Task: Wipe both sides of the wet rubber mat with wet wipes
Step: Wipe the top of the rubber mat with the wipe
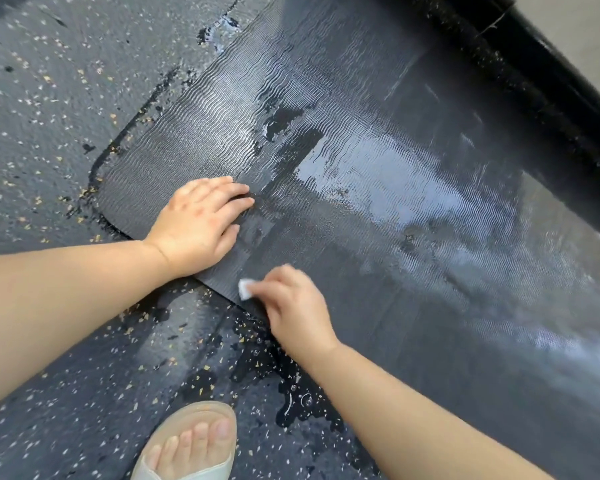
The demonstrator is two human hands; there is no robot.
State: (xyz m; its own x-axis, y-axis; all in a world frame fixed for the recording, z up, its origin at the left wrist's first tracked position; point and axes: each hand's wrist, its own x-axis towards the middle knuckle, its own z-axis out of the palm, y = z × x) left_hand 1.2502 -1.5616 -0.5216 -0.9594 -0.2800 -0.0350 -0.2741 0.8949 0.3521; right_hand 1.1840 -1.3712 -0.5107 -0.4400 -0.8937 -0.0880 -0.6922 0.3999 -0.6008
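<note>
A large black rubber mat (378,188) with a wavy ribbed surface lies flat on the ground, shiny with water across its middle. My left hand (198,223) presses flat on the mat near its near-left corner, fingers straight. My right hand (291,306) holds a small white wet wipe (245,289) against the mat's near edge; the hand is slightly blurred, and most of the wipe is hidden under the fingers.
The mat lies on dark speckled flooring (49,98) with water puddles (291,400) beside the near edge. My foot in a pale sandal (191,441) stands at the bottom. A black raised curb (551,81) runs along the mat's far right side.
</note>
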